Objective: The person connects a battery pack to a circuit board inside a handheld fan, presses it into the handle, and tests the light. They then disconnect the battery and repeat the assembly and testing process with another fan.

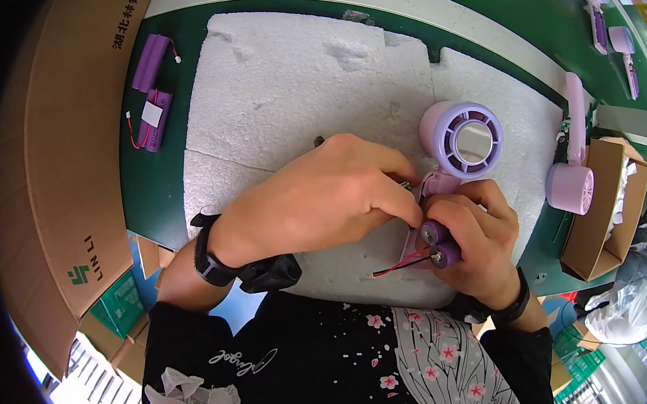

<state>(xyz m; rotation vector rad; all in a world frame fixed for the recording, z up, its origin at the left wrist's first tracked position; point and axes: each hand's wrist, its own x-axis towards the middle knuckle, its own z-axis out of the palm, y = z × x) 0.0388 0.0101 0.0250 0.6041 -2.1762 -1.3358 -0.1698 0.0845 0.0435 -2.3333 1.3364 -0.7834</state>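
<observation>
A: In the head view, the only one, where is the fan?

B: The fan [460, 141] lies on white foam [303, 85] over a green bench [144, 182], right of centre. Its round head points away from the wearer; its neck [440, 183] runs toward two bare hands.

A: What are those hands doing?

B: The right hand [481, 243] curls around a battery [448, 252], cell ends facing the wearer. The left hand [340, 184] brings thumb and forefinger together beside the neck; I can't tell whether they pinch anything.

A: How would these things handle?

B: The fan is probably light, stiff and a bit slick, best taken by the outside of its head. The battery looks dense for its size and firm; hold it around the cells, since its thin leads [395, 267] are likely soft and easily torn.

A: And their looks?

B: The fan is lilac, with slots ringing a shiny, mirror-like disc, and a pinker neck. The battery is two purple cylinders side by side, metal showing at their ends, with one red lead and one black trailing toward the wearer's left.
</observation>
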